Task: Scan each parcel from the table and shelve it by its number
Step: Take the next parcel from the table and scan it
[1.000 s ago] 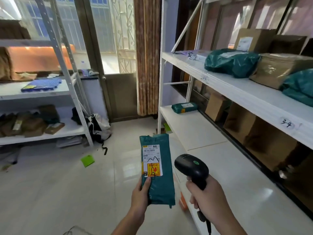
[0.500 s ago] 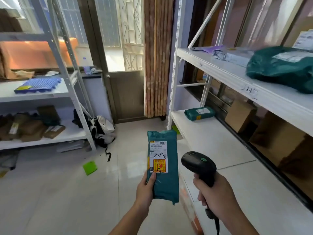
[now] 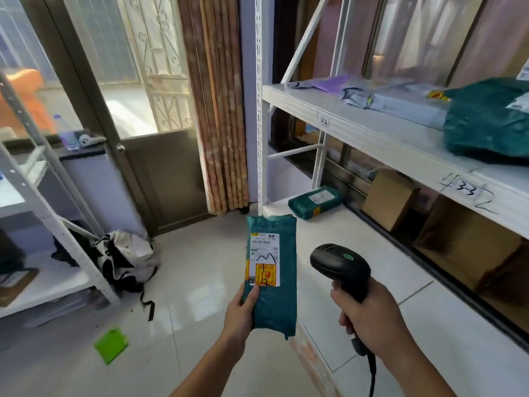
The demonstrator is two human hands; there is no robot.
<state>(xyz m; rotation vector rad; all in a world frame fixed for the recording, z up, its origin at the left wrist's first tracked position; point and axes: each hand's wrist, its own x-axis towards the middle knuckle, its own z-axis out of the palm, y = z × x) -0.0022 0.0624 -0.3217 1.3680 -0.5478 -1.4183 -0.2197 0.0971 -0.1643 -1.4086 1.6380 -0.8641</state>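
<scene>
My left hand [image 3: 240, 312] grips the lower end of a long teal parcel [image 3: 279, 299], held upright with its white and orange label facing me. My right hand [image 3: 369, 319] is wrapped round the handle of a black barcode scanner [image 3: 339, 266], just right of the parcel, its cable hanging down. The white shelving unit [image 3: 357, 130] on the right carries handwritten tags 3-2 [image 3: 324, 121] and 3-3 [image 3: 466, 190] on its upper shelf edge. The lower shelf [image 3: 380, 270] lies beside both hands.
Upper shelf holds a grey mailer [image 3: 400, 100] and a large teal bag [image 3: 486, 121]. A small teal parcel [image 3: 315, 202] and cardboard boxes [image 3: 390, 197] sit on the lower level. A second rack [image 3: 43, 213], a black-and-white bag [image 3: 126, 256] and a green scrap [image 3: 111, 345] are at left.
The view has swung and moved closer to the right shelving; tags 3-2 and 3-3 now show. Both hands keep the same hold on parcel and scanner.
</scene>
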